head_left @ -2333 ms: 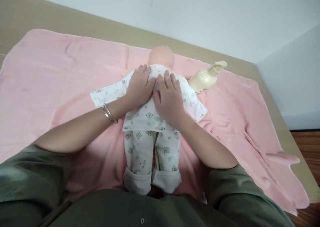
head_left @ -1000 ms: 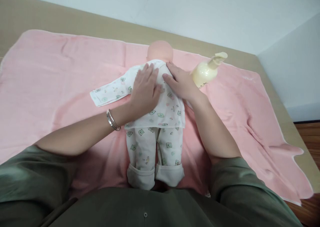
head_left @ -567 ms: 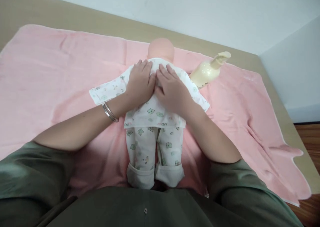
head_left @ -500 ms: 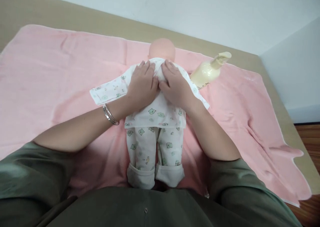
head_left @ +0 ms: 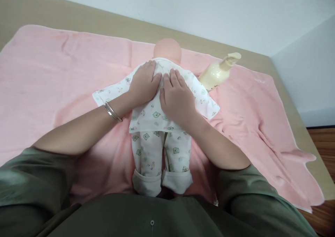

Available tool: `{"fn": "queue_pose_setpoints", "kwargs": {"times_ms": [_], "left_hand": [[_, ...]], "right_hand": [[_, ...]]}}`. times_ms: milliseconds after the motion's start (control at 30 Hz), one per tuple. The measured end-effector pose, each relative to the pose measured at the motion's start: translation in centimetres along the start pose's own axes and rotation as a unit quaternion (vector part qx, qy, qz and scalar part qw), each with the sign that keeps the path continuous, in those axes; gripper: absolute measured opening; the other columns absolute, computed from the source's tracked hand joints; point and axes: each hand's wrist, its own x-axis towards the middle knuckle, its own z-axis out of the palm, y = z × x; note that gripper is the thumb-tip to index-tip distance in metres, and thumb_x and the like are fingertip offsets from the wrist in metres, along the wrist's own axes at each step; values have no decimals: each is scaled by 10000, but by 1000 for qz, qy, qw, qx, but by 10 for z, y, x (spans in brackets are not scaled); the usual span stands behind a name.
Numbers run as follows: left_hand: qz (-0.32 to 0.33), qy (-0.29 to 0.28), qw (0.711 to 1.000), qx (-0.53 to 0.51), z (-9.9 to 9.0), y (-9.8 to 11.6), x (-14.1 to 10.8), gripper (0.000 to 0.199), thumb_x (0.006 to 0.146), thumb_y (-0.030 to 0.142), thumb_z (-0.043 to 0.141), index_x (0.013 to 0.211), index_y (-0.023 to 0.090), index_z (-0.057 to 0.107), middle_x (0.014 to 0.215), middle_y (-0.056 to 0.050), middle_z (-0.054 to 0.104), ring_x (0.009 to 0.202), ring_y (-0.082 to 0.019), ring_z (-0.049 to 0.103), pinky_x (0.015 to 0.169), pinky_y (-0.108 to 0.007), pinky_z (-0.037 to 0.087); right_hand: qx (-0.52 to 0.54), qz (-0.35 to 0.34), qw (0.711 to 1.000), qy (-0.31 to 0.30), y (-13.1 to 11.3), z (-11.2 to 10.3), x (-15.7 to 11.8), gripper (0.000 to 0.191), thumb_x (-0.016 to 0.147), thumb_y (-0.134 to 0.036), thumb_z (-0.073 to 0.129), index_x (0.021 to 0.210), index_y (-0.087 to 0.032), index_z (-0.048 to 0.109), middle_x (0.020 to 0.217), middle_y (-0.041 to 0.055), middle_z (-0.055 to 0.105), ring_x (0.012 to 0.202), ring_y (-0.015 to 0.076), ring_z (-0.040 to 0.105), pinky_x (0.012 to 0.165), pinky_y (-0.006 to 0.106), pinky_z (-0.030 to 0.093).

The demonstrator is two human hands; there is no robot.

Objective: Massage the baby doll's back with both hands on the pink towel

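A baby doll (head_left: 167, 49) lies face down, its bald head pointing away from me. It wears a white printed shirt (head_left: 146, 120) and matching white trousers (head_left: 151, 150) with turned-up cuffs. Flat on the left of its upper back rests my left hand (head_left: 144, 83), fingers stretched out. My right hand (head_left: 178, 99) lies on the middle and right of the back, a little lower, its fingers extended too. Neither hand grips anything. The doll's sleeves spread out to both sides. Its face is hidden.
Under the doll is a pink towel (head_left: 86, 59), wrinkled at the right, on a wooden table (head_left: 284, 80). A cream pump bottle (head_left: 214, 76) lies tilted beside the doll's right shoulder. A white wall (head_left: 209, 17) stands behind the table.
My right hand has slid down the doll's back toward me and slightly left. My left hand has shifted a little to the left. More of the shirt's upper back and right sleeve shows.
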Motion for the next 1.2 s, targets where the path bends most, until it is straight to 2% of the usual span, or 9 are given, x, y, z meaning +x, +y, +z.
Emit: {"fn": "queue_pose_setpoints", "kwargs": {"times_ms": [100, 200, 300, 467, 633, 800, 933, 1100, 1200], "left_hand": [[-18, 2, 999, 41, 3, 12, -14, 689, 1035, 392, 220, 1576, -13, 355, 1695, -201, 406, 1604, -326, 352, 1391, -525, 230], [20, 13, 998, 65, 5, 30, -34, 686, 1039, 349, 256, 1583, -55, 362, 1703, -242, 372, 1634, -358, 298, 1395, -545, 193], [57, 23, 997, 48, 7, 35, -43, 646, 1038, 332, 305, 1588, 5, 390, 1712, -205, 380, 1645, -332, 291, 1398, -532, 200], [18, 3, 1000, 8, 5, 21, -22, 645, 1023, 332, 352, 1596, 36, 383, 1723, -190, 366, 1650, -328, 279, 1400, -548, 190], [-30, 19, 999, -1, 5, 7, -2, 598, 1007, 392, 396, 1515, 94, 500, 1622, -181, 516, 1559, -305, 446, 1361, -453, 305], [-6, 58, 998, -18, 12, 2, -6, 567, 1019, 422, 385, 1499, 143, 501, 1603, -168, 541, 1545, -301, 462, 1353, -489, 309], [-14, 49, 999, -11, 13, 1, -8, 574, 1021, 439, 352, 1507, 173, 503, 1615, -144, 533, 1553, -287, 454, 1357, -476, 303], [1, 50, 998, -27, 10, 2, -8, 623, 1021, 523, 308, 1523, 200, 487, 1626, -100, 533, 1561, -286, 433, 1367, -504, 286], [-19, 18, 999, 27, 3, 16, -15, 700, 1013, 486, 251, 1552, 86, 451, 1642, -156, 495, 1581, -320, 394, 1380, -508, 259]], "right_hand": [[42, 19, 999, -11, 16, 2, 18, 621, 1055, -243, 327, 1638, -27, 352, 1758, 167, 285, 1676, 296, 216, 1410, 528, 183], [82, 70, 994, -10, 37, 4, 37, 649, 1061, -319, 365, 1647, -44, 319, 1763, 162, 273, 1675, 299, 217, 1403, 543, 186], [87, 87, 992, -1, 44, 3, 43, 619, 1070, -344, 381, 1613, -46, 380, 1732, 169, 347, 1655, 316, 272, 1392, 542, 214], [31, 79, 996, 10, 20, -1, 19, 592, 1091, -284, 352, 1589, 32, 408, 1671, 225, 434, 1615, 346, 353, 1372, 519, 269], [-1, 68, 998, -8, -1, -7, 0, 616, 1091, -268, 382, 1626, 36, 351, 1709, 241, 356, 1634, 345, 317, 1378, 512, 275], [60, 69, 994, -59, 19, -10, 21, 663, 1077, -285, 394, 1661, 7, 275, 1765, 189, 249, 1680, 299, 194, 1409, 487, 202], [84, 76, 993, -18, 36, 3, 36, 704, 1068, -391, 384, 1653, -11, 291, 1762, 186, 256, 1680, 310, 192, 1408, 547, 151], [71, 57, 996, 4, 40, 10, 34, 692, 1060, -419, 374, 1624, -19, 351, 1737, 195, 321, 1662, 328, 249, 1394, 576, 185], [81, 54, 995, -10, 43, 7, 36, 696, 1057, -433, 390, 1627, -36, 353, 1743, 182, 314, 1667, 321, 234, 1395, 561, 179]]}}
